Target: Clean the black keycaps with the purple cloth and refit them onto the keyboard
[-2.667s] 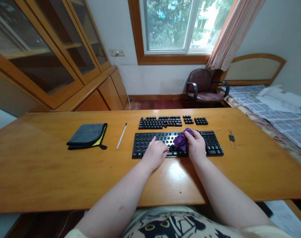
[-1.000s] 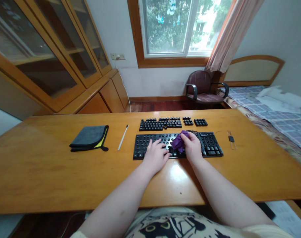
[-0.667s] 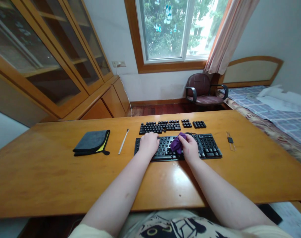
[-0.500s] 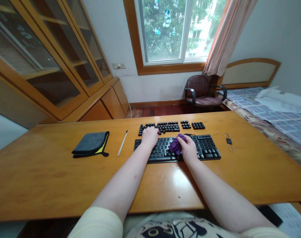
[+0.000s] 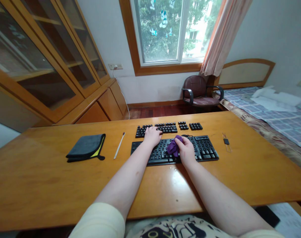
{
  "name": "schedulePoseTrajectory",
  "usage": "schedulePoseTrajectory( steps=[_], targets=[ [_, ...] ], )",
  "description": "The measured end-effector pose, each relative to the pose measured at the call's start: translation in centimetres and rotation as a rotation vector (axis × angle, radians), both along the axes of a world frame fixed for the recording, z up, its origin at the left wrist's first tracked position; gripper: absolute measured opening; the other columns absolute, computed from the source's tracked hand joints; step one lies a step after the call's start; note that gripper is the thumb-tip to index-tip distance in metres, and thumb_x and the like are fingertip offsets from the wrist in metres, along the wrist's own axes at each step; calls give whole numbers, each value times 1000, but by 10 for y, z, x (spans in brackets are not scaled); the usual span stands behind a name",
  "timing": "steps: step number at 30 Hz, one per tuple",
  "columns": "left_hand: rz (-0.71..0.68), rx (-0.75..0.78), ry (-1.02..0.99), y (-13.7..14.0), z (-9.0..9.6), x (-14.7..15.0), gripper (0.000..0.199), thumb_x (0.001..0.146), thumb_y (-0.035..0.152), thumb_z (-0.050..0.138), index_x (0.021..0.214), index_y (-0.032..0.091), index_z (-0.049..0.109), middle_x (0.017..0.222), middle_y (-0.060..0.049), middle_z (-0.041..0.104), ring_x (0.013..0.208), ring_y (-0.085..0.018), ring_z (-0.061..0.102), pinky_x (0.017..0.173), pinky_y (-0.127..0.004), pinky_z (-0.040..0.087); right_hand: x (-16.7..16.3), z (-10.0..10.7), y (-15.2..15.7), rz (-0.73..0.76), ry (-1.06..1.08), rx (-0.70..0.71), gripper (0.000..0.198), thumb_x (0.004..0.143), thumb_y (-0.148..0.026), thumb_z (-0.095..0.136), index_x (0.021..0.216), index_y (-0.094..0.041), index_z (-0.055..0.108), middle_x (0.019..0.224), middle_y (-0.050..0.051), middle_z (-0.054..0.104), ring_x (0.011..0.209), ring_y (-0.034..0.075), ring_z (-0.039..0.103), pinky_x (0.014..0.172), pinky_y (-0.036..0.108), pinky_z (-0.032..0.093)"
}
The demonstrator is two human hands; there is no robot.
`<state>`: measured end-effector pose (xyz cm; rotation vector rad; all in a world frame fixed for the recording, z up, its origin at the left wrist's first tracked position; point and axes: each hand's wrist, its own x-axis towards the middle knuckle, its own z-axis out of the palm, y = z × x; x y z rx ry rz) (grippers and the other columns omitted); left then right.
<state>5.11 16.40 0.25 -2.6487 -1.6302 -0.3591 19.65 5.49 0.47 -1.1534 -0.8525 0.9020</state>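
Observation:
A black keyboard [image 5: 207, 150] with its keycaps removed over much of its left and middle lies on the wooden desk. Behind it are loose black keycaps [image 5: 169, 128], laid out in rows and blocks. My left hand [image 5: 152, 137] is over these keycaps, its fingers stretched forward and slightly apart; whether the fingertips touch a key is too small to make out. Gathered in the fingers of my right hand [image 5: 186, 150] is a purple cloth [image 5: 173, 148], low over the middle of the keyboard. The cloth hides part of the key bed.
Left on the desk [image 5: 53, 185] lie a folded grey cloth [image 5: 84, 146] and a thin white brush [image 5: 119, 145]. At the right is a keycap puller [image 5: 226, 141] with wire loops. Beyond the desk stand a chair [image 5: 198, 91], a bed [image 5: 271, 105] and a glass-fronted cabinet [image 5: 53, 72].
My left hand has shifted slightly right along the loose keycaps, and its fingers have stretched out more. My right hand still holds the purple cloth over the keyboard. The view has turned a little.

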Motion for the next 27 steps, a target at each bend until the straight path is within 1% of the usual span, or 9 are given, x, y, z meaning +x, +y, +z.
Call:
schedulePoseTrajectory(
  steps=[3, 7, 10, 15, 21, 25, 27],
  targets=[
    [3, -9, -1, 1, 1, -1, 29, 77, 35, 56, 105, 31, 65, 122, -6, 55, 115, -27, 45, 103, -50, 26, 0, 2, -1, -3, 7, -1, 24, 71, -39, 65, 78, -16, 62, 70, 0, 60, 65, 15, 52, 64, 27, 41],
    [25, 26, -16, 2, 5, -5, 35, 76, 30, 58, 110, 30, 62, 120, -6, 56, 113, -26, 47, 104, -48, 26, 0, 4, -1, -14, -33, -10, 26, 70, -41, 64, 78, -16, 62, 69, 1, 60, 65, 16, 53, 65, 28, 42],
    [53, 49, -13, 3, 8, -8, 29, 75, 26, 58, 104, 29, 65, 116, -5, 58, 109, -25, 50, 104, -48, 26, 1, 4, -1, -13, -37, -15, 26, 71, -41, 64, 78, -16, 63, 69, 1, 61, 66, 16, 54, 66, 29, 42],
    [-2, 44, 6, 3, 13, -9, 22, 75, 27, 58, 95, 28, 68, 115, -5, 59, 109, -25, 49, 104, -47, 25, 1, 2, 0, -12, -15, -16, 27, 70, -40, 64, 81, -16, 64, 73, 2, 63, 68, 17, 55, 67, 29, 43],
    [19, 26, 7, 1, 14, -13, 14, 72, 24, 62, 83, 24, 71, 100, -7, 64, 103, -26, 51, 104, -49, 22, 0, 2, -1, 6, -10, -18, 26, 71, -41, 64, 79, -17, 63, 70, 1, 62, 65, 16, 55, 63, 28, 42],
    [-1, -7, -1, 2, 12, -14, 10, 70, 25, 64, 77, 26, 72, 94, -4, 66, 100, -25, 53, 103, -46, 25, 0, 1, 0, -1, -6, -20, 26, 70, -41, 65, 79, -17, 63, 70, 1, 61, 65, 16, 54, 63, 28, 42],
    [-13, -13, -10, 3, 12, -13, 11, 70, 26, 64, 78, 26, 72, 93, -4, 67, 99, -24, 55, 101, -45, 28, 0, 1, 0, -4, -3, -21, 25, 70, -40, 65, 79, -16, 63, 70, 1, 61, 66, 15, 54, 64, 28, 42]
  ],
)
